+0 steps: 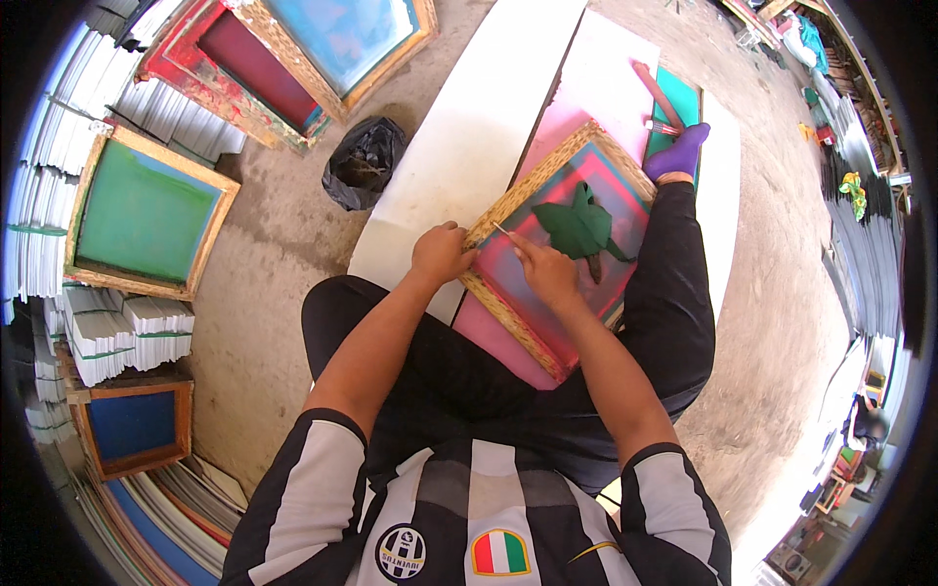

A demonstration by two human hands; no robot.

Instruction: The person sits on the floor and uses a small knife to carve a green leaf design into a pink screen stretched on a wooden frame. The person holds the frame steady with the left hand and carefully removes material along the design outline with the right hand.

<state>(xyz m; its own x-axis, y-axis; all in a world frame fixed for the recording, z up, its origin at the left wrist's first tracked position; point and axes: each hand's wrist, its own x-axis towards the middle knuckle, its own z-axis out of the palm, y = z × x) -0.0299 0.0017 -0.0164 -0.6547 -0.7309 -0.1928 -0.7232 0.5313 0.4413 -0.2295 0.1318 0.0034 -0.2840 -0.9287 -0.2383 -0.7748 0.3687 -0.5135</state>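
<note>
Fingers of the right hand (550, 273) pinch a thin tool (502, 230), its tip pointing at the inner left edge of a wooden-framed screen (528, 191). Fingers of the left hand (443, 256) are bent at the screen's left rim; whether they grip it or only press on it, I cannot tell.

Nearest is a black-and-white striped shirt (491, 488), with black trousers (672, 264) beyond it, the right leg overlapping the screen's right side. Near on the left, a framed blue panel (134, 422) stands against the piled sheets. The wooden-framed screen lies slantwise between the legs, over a pink sheet (485, 327) and white boards (430, 146). Crumpled on its pink-tinged mesh is a green cloth (576, 227), with a small brown piece (594, 269) just beside it.

Farther left, a framed green screen (147, 210) leans against stacks of white sheets (156, 327). Beyond the right knee, a foot in a purple sock (681, 151) is at a teal panel (679, 86), near a reddish-brown bar (658, 95). Far left of the boards sits a black plastic bag (363, 163), and beyond it a red-painted frame (186, 73) and a frame with light-blue mesh (342, 39). Well off to the right, another person (866, 422) shows small.
</note>
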